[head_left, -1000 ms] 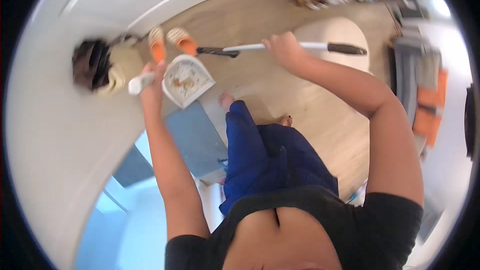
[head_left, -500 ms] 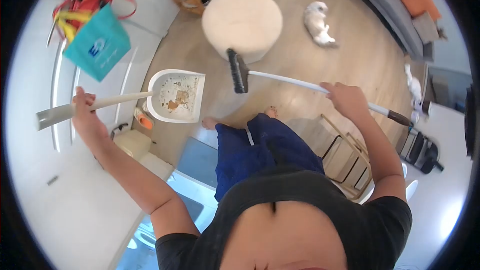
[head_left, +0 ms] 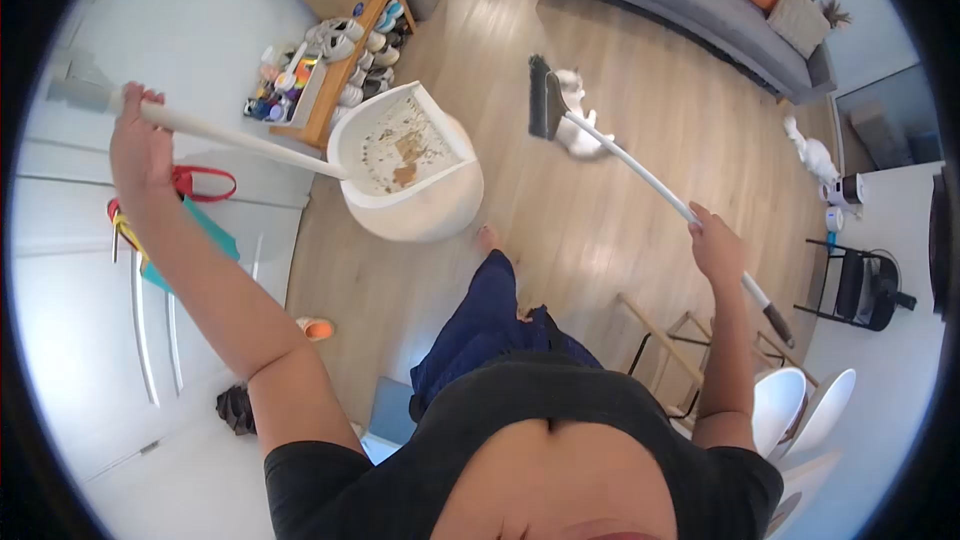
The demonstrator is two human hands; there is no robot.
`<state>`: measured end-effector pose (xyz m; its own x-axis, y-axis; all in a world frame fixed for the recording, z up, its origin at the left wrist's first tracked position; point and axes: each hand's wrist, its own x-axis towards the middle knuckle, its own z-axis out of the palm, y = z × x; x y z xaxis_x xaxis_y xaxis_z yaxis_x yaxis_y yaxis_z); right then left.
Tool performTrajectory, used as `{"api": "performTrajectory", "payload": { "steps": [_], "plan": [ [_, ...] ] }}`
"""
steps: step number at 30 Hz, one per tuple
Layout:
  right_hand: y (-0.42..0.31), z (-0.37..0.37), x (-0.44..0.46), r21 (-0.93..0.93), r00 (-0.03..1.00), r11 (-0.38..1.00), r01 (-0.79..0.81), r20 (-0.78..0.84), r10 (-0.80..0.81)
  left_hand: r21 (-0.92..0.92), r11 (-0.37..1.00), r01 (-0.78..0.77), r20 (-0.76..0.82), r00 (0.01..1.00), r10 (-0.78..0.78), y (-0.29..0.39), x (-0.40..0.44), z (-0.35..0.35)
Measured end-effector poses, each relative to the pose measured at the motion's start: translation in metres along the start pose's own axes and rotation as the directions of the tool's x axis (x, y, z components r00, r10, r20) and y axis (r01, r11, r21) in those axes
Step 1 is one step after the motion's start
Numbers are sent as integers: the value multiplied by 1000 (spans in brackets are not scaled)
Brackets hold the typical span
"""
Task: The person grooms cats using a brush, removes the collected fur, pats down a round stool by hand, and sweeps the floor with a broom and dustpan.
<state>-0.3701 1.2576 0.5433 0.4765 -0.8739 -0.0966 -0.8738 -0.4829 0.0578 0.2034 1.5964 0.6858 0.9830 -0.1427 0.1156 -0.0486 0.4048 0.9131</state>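
Note:
My left hand (head_left: 143, 145) is closed round the pale handle of a white dustpan (head_left: 347, 145), which is held up at the left with its pan over a round cream pouf (head_left: 440, 215). Brown debris (head_left: 408, 155) and small dark bits lie in the pan. On the right, my right hand (head_left: 717, 245) grips the white pole of a broom (head_left: 640, 176). The broom's dark bristles (head_left: 540, 97) are at the upper middle, beside a white and grey cat (head_left: 585, 140) in this view.
A shoe rack (head_left: 325, 105) stands at the upper left, a grey sofa (head_left: 680, 0) at the upper right. Another white cat (head_left: 815, 155) is near the right wall. Wooden-framed chairs (head_left: 660, 340) are at lower right; an orange slipper (head_left: 317, 329) lies by the door.
The view has moved forward across the room. The dustpan now appears over the pouf, and the broom head has shifted from beside the pouf to beside the cat. Both hands keep their hold.

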Motion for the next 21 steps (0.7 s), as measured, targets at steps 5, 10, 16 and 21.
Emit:
{"api": "performTrajectory", "payload": {
  "steps": [5, 10, 16, 21],
  "plan": [
    [-53, 87, -26, 168, 998, 984, -58, 6, 58, -12, 993, -119, -27, 993, 119, -39, -25, -44],
    [-91, 139, -34, 529, 987, 838, -132, 153, 58, 253, 967, -26, -96, 994, 51, -82, -55, -56],
    [-115, 195, 6, 731, 957, 627, -269, 278, 85, 307, 943, -128, -31, 989, 145, -195, -50, -42],
    [-112, 263, 125, 824, 875, 404, -397, 473, -105, 467, 858, -216, -2, 970, 245, -276, -29, -3]
  ]
}}
